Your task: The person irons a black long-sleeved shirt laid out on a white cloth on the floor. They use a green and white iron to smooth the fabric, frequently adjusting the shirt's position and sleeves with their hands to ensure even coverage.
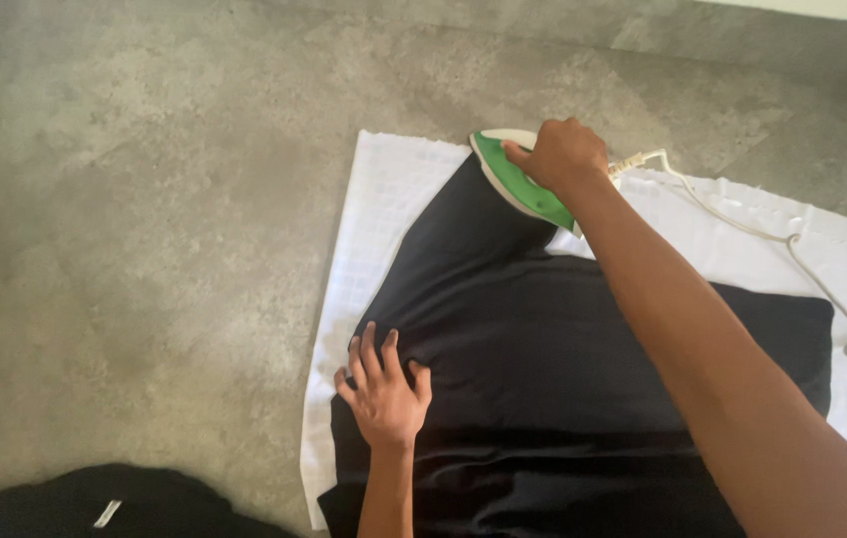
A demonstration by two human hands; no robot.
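Iron (518,181), green and white, gripped by right hand (565,154) fingers atop black garment (543,369); left hand (384,394) fingers spread flat near garment's left edge, white towel (364,229) and bare floor (144,249) beyond.

head view, looking down, close overhead

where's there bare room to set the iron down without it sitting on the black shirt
Bare white towel shows left of the black garment, and more at far right under the cord. Grey floor lies open beyond the towel's left edge. The middle is crowded: left hand presses the garment, right hand holds the green iron.
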